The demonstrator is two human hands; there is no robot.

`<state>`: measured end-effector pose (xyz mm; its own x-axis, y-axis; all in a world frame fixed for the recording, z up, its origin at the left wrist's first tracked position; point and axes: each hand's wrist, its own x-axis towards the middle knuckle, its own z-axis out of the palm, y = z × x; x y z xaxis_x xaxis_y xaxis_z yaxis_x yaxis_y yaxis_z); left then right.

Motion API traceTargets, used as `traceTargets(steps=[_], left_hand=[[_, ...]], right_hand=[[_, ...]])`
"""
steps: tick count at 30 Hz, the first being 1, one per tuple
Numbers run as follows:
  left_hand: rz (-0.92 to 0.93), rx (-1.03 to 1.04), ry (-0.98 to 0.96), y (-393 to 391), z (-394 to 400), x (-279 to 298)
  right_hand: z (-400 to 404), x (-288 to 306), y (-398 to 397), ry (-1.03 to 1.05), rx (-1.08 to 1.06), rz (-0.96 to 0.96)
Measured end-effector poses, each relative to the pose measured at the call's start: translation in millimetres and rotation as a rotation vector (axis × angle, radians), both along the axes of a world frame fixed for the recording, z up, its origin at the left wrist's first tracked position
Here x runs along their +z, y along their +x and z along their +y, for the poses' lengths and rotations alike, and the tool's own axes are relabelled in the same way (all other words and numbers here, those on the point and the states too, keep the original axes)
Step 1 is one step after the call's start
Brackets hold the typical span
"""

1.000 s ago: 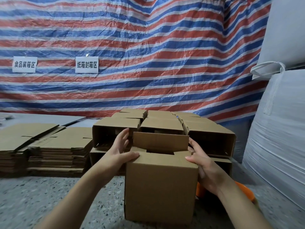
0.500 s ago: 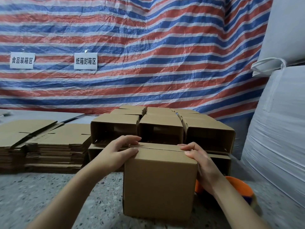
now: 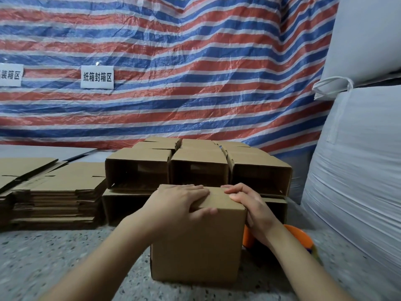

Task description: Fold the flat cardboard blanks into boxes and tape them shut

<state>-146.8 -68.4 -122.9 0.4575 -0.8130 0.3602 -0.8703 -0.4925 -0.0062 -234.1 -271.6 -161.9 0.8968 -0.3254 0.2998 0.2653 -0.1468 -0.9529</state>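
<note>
A crumpled plastic tarpaulin with red, white and blue horizontal stripes [image 3: 195,68] is hung across the whole background. Two white rectangular paper signs with dark Chinese characters are fixed to it: one [image 3: 97,77] left of centre, reading 纸箱封箱区, and another [image 3: 10,75] cut off by the left edge. Large white woven bulk sacks [image 3: 360,161] are stacked at the right, with a white strap loop [image 3: 332,83] seen between the upper and lower sack. A grey speckled stone-like floor [image 3: 54,257] is spread across the foreground.
</note>
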Motion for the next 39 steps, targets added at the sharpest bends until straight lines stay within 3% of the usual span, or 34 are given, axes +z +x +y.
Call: traceTargets(steps=[3, 5, 9, 14, 24, 27, 30, 32, 35, 39], left_hand=[[0.033, -0.007, 0.02, 0, 0, 4], [0.03, -0.013, 0.024, 0, 1, 4], [0.003, -0.016, 0.006, 0, 0, 1], [0.012, -0.015, 0.006, 1, 0, 2], [0.05, -0.025, 0.017, 2, 4, 2], [0.134, -0.03, 0.002, 3, 4, 2], [0.211, -0.04, -0.007, 5, 3, 1], [0.232, -0.05, -0.007, 6, 1, 2], [0.294, -0.064, -0.027, 5, 2, 4], [0.432, -0.028, -0.059, 4, 5, 11]], right_hand=[[-19, 4, -4, -0.217, -0.142, 0.027], [-38, 6, -14, -0.502, -0.391, 0.088], [-64, -19, -38, -1.073, -0.76, 0.457], [-62, -55, -49, -1.242, -0.771, 0.742], [-59, -68, -56, -1.291, -0.855, 0.619], [-64, -50, -59, -1.14, -0.892, 0.548], [-64, -3, -61, -0.873, -0.907, 0.247], [-52, 42, -62, -0.641, -0.831, 0.097], [-32, 101, -56, -0.339, -0.54, 0.112], [-15, 142, -26, -0.337, -0.261, 0.237]])
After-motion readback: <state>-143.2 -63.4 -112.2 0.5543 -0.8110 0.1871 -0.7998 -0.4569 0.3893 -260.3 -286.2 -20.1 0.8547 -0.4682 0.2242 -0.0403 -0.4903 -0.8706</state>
